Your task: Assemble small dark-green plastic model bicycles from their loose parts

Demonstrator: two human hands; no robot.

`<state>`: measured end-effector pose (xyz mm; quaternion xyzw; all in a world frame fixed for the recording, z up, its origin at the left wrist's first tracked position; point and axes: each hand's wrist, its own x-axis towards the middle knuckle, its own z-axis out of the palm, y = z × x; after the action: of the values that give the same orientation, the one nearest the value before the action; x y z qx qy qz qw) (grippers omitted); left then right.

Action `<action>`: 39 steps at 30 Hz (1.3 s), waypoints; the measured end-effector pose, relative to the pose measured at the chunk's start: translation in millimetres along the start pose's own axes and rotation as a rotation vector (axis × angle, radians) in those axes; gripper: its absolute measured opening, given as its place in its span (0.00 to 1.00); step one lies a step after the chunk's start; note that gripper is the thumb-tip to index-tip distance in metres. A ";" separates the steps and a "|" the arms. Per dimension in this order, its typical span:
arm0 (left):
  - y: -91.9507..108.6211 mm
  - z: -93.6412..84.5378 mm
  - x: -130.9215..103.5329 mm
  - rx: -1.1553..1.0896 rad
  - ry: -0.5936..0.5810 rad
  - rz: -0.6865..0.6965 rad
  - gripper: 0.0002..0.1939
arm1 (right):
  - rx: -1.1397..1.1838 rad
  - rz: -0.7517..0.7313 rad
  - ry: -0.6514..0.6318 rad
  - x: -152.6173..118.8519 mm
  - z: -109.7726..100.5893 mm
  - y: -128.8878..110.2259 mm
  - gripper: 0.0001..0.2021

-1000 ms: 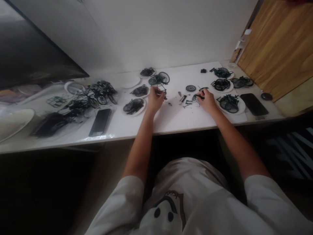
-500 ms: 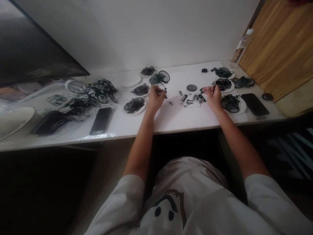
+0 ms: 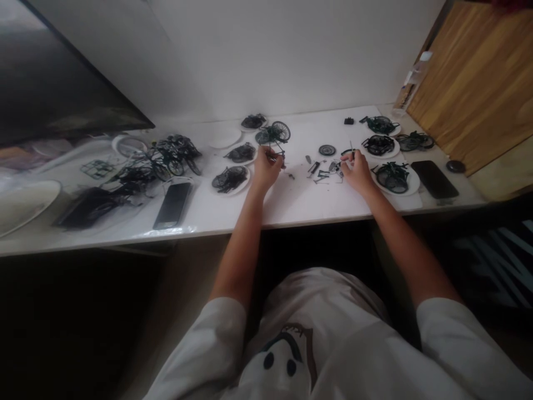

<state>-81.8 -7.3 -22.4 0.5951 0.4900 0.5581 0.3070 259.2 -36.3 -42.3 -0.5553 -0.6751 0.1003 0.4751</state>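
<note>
My left hand point(image 3: 267, 168) is closed on a small model bicycle point(image 3: 280, 132), whose spoked wheel points away from me. My right hand point(image 3: 355, 171) has its fingers closed round a thin dark tool point(image 3: 352, 145) and is at the right side of a pile of small loose parts point(image 3: 322, 173). Whether its fingertips also touch a part is too small to tell. A loose black wheel point(image 3: 327, 150) lies behind the pile. All this is on a white table board point(image 3: 300, 203).
White plates with dark bicycle parts point(image 3: 228, 179) stand on the left and right point(image 3: 393, 178). A phone point(image 3: 171, 204) and a heap of model bicycles point(image 3: 177, 154) lie farther left. Another phone point(image 3: 435, 179), a round black object point(image 3: 455, 165) and a bottle point(image 3: 412, 83) are at the right.
My right hand has moved left and slightly down, from beside the right plates to the loose parts. My left hand and the model bicycle have hardly moved.
</note>
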 end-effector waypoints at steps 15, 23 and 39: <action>9.6 1.3 -2.8 -0.009 -0.022 -0.061 0.16 | 0.017 -0.016 0.066 -2.7 -7.9 -17.0 0.29; 28.9 1.0 -6.3 0.087 -0.239 -0.205 0.12 | -0.016 -0.034 0.053 -1.2 -7.2 -12.8 0.23; 48.3 -13.3 -12.4 0.572 -0.032 -0.009 0.14 | 0.226 -0.120 0.358 -11.4 -28.3 -76.5 0.32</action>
<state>-81.7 -37.1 19.7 0.6640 0.6254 0.3865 0.1366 229.7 -84.8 17.3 -0.4666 -0.5961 0.0465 0.6518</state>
